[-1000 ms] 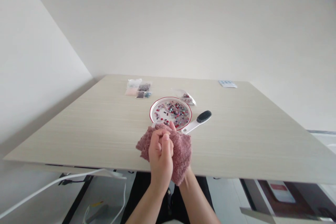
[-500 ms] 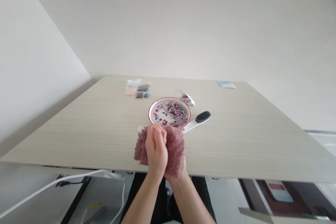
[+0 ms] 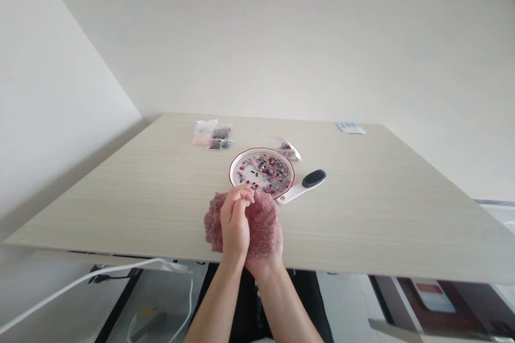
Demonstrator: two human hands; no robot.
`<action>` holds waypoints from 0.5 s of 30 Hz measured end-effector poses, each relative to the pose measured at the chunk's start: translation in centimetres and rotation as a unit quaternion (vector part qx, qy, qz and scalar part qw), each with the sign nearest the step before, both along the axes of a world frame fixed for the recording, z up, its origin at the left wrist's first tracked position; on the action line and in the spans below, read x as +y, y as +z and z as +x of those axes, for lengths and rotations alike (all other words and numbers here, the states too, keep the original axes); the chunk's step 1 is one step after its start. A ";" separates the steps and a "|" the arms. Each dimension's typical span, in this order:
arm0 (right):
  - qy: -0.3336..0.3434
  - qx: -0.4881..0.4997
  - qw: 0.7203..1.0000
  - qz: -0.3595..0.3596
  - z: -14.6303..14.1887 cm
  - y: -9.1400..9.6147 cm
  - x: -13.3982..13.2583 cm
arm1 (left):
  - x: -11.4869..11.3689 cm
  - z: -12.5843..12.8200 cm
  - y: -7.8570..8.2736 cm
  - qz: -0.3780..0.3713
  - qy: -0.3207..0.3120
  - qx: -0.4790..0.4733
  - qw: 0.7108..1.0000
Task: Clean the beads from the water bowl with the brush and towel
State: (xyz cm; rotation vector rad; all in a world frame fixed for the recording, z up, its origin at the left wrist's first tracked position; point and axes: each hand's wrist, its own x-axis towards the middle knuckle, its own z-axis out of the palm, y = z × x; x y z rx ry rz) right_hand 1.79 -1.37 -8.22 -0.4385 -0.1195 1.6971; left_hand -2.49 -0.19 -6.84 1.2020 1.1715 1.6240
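Note:
A fuzzy pink cloth [image 3: 263,220] is bunched between both hands just above the table's near edge. My left hand [image 3: 235,222] is curled in front of it, fingertips pinched into the fabric. My right hand [image 3: 265,257] sits under and behind the cloth, mostly hidden, only its heel and wrist showing. Just beyond the cloth stands a white plate with a red rim [image 3: 261,151] holding several small red, dark and clear beads. A white brush with dark bristles [image 3: 302,186] lies right of the plate.
Small clear bags of beads [image 3: 212,135] lie at the far left of the wooden table [image 3: 382,203]; another bag [image 3: 286,148] rests behind the plate. A white sheet with blue squares [image 3: 350,128] is at the far right. A white cable [image 3: 80,281] hangs below the table.
The cloth has been gathered tighter and lowered toward the table edge. My right hand has slipped under it, out of sight, and my left hand's fingers have closed further on the fabric.

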 end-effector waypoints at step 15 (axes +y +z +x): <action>0.022 -0.063 0.997 0.041 0.6 -0.4 0.2 | -0.8 0.1 0.0 0.115 -0.018 -0.095 0.989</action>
